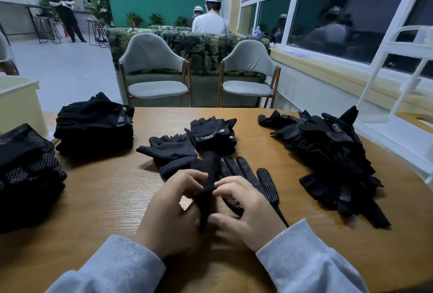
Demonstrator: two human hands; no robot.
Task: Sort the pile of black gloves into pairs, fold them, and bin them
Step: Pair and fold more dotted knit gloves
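Head view: both hands are working at the near middle of the bench [121, 199], close together and clamped on one glove [208, 182]. The left hand [171, 213] is pinching its left edge with curled fingers; the right hand [246, 213] is pinching its right edge between thumb and fingertips. The glove is standing on edge between them, raised off the wood, and appears to be mid-fold or mid-alignment. Under and just right of it a dotted glove [253, 175] is lying palm up, fingers pointing away, a strap trailing toward the right sleeve. Two more gloves [189, 142] are lying just beyond the hands, one showing a labelled wrist band. The unsorted pile [328, 152] is sitting at the right, well apart from the hands. Two finished stacks [93, 126] are sitting at the left, the nearer one partly cut off by the frame edge. No bin is identifiable here; a white rack [398, 70] is standing at far right. Judgement: the step in hand is matching the held glove to the dotted one. To do it well, the cuffs and fingertips should be lined up before creasing, the strap tucked in, and the fold pressed flat on the wood so the pair stacks squarely.
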